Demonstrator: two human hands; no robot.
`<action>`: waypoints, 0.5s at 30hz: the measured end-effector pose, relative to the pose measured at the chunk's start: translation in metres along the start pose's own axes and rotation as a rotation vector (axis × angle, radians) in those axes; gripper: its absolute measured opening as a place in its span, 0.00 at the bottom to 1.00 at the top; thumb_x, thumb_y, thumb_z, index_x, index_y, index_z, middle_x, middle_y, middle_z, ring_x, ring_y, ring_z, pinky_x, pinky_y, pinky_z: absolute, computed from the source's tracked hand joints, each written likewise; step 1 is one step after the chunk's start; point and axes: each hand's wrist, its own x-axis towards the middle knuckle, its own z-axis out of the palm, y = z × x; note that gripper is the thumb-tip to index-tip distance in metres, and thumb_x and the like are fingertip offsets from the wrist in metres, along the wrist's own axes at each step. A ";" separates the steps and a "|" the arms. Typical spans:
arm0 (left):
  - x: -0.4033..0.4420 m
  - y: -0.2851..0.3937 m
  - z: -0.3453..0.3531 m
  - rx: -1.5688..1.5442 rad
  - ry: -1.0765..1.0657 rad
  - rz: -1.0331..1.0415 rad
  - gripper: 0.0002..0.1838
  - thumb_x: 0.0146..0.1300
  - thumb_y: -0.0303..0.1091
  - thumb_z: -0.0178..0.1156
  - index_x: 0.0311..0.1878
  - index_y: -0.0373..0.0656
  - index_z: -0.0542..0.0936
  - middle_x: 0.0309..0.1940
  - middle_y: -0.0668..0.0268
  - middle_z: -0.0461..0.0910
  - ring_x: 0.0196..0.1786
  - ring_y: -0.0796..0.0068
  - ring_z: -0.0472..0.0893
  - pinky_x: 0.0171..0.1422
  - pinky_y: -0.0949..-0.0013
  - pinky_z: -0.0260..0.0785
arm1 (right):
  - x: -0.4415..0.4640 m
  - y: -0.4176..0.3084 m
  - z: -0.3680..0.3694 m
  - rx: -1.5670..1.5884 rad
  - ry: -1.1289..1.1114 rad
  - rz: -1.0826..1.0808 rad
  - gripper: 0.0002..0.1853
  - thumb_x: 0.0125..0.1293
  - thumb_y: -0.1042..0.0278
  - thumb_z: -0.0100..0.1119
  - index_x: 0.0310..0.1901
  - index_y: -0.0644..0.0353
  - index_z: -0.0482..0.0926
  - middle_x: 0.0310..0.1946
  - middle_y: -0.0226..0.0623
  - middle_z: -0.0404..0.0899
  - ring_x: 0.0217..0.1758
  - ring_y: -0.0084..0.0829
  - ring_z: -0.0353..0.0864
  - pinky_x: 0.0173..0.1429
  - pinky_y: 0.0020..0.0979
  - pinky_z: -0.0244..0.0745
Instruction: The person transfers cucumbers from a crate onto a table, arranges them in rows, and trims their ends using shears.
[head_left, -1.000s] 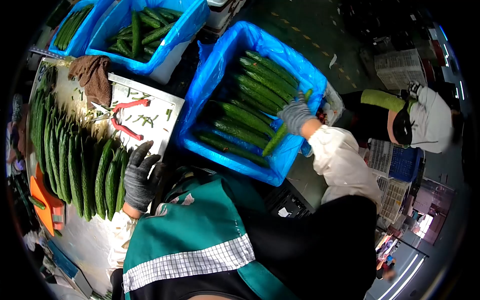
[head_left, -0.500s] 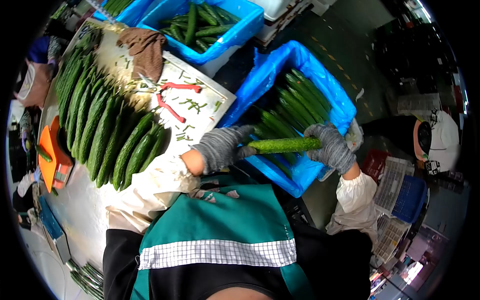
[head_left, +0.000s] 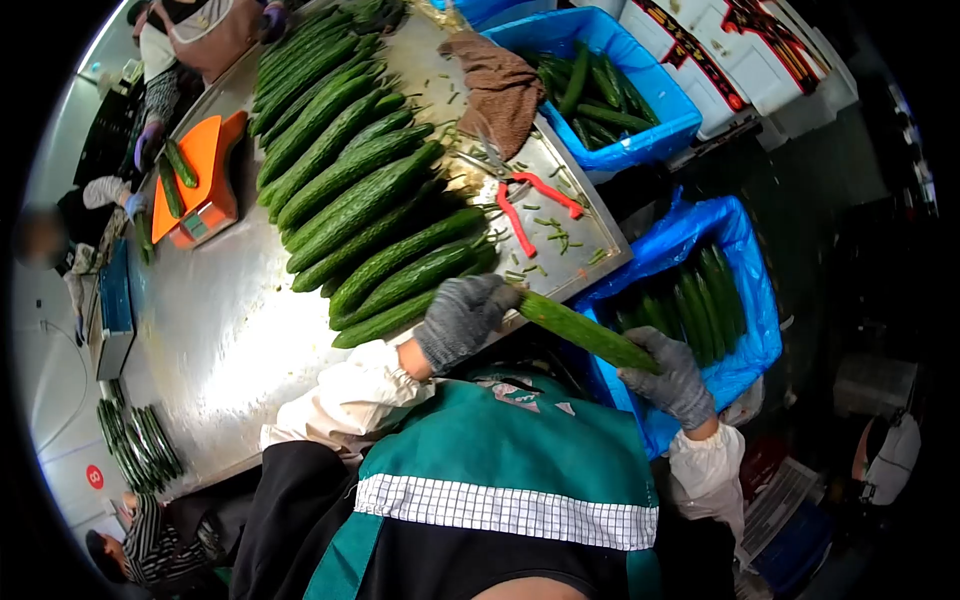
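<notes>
A long green cucumber [head_left: 585, 332] is held between my two gloved hands in front of the apron. My left hand [head_left: 463, 318] grips its upper left end, and my right hand [head_left: 672, 378] is closed round its lower right end. Just beyond my left hand lies a long row of cucumbers [head_left: 365, 200] side by side on the metal table [head_left: 205, 345]. Red-handled shears [head_left: 518, 210] rest among small green stem bits. Behind my right hand, a blue-lined crate [head_left: 757, 300] holds several more cucumbers.
At the back are another blue-lined crate [head_left: 660, 150] of cucumbers, a brown cloth [head_left: 495, 90] and white boxes [head_left: 760, 60]. An orange-topped scale [head_left: 205, 180] bears cucumbers at the left. Several people stand around the table's far and left sides. A cucumber bundle [head_left: 140, 448] lies at the lower left.
The view has swung left. My right hand has lifted the cucumber out of the blue-lined crate, my left hand has taken its other end, and it now hangs nearer the table.
</notes>
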 end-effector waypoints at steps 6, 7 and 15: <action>-0.050 -0.014 -0.049 -0.215 0.421 -0.552 0.15 0.62 0.35 0.50 0.24 0.36 0.75 0.12 0.64 0.71 0.17 0.76 0.70 0.23 0.70 0.62 | 0.058 -0.026 0.037 0.042 -0.205 -0.076 0.22 0.52 0.55 0.60 0.42 0.63 0.73 0.32 0.48 0.75 0.36 0.45 0.76 0.40 0.33 0.70; -0.059 -0.020 -0.055 -0.126 0.519 -0.470 0.15 0.62 0.35 0.49 0.24 0.36 0.75 0.13 0.64 0.72 0.18 0.76 0.71 0.24 0.70 0.63 | 0.065 -0.025 0.042 0.109 -0.238 -0.075 0.21 0.52 0.55 0.60 0.41 0.64 0.74 0.31 0.49 0.76 0.35 0.43 0.77 0.40 0.33 0.70; -0.076 -0.007 -0.070 0.572 0.578 0.121 0.15 0.39 0.31 0.68 0.20 0.40 0.69 0.39 0.54 0.76 0.37 0.57 0.76 0.38 0.63 0.70 | 0.099 -0.061 0.073 -0.055 -0.380 -0.200 0.22 0.51 0.55 0.60 0.40 0.65 0.73 0.31 0.49 0.76 0.34 0.44 0.77 0.39 0.34 0.70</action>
